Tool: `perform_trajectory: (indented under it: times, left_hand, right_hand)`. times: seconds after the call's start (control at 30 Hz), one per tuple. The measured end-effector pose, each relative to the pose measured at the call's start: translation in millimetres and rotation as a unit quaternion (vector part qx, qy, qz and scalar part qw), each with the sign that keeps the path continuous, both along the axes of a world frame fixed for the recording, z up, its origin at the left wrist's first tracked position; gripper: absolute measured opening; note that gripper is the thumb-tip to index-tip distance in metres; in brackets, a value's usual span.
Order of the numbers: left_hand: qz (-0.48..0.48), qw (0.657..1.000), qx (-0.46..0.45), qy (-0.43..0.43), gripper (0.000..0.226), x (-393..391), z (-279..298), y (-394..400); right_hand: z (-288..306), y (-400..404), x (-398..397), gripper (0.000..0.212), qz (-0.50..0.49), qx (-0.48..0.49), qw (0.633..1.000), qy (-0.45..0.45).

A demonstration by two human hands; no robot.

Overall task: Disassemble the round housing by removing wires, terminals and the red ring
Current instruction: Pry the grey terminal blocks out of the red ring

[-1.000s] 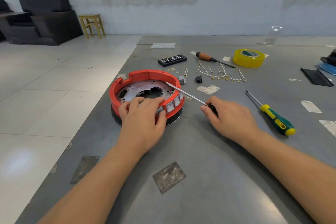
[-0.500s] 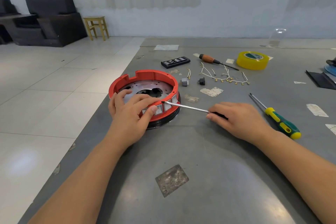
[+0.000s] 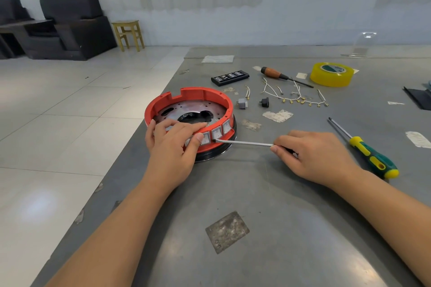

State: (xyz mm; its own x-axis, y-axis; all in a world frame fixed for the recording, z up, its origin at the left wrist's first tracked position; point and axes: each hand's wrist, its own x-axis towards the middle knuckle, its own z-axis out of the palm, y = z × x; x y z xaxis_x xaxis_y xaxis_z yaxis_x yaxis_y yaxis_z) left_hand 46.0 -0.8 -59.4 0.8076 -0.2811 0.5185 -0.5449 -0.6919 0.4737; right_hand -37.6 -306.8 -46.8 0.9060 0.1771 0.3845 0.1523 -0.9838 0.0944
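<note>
Steel screwdriver (image 3: pixel 245 143) tip now lower, at red ring (image 3: pixel 186 95) switches.

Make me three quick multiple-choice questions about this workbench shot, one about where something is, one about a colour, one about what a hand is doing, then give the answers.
1. Where does the tip of the screwdriver held in the right hand sit?
A. Against the outer side of the red ring, by the switches
B. Inside the roll of tape
C. On the floor

2. What colour is the roll of tape?
A. Blue
B. Yellow
C. Black

3. What is the left hand doing?
A. Resting flat on the table, away from the housing
B. Holding the green and yellow screwdriver
C. Resting on the near rim of the ring, thumb by a switch

Answers: 1 A, the shaft ends at the ring's side below the middle switch. 2 B, the roll beyond the loose wires is yellow. 3 C, its fingers lie over the rim, while the green and yellow screwdriver lies alone on the table.
</note>
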Motion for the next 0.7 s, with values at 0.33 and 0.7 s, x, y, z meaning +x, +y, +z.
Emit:
perform_trajectory:
  times: [0.33,0.7]
  left_hand:
    - [-0.001,1.0,-0.009,-0.009,0.039,-1.8,1.6,-1.0]
    - [-0.012,0.999,-0.037,0.022,0.028,-6.4,10.3,-2.7]
  right_hand:
    - [-8.1,7.7,-2.6,0.05,-0.02,-0.005,1.0,-0.021]
    - [-12.3,1.3,11.6,0.044,0.012,0.022,0.999,-0.024]
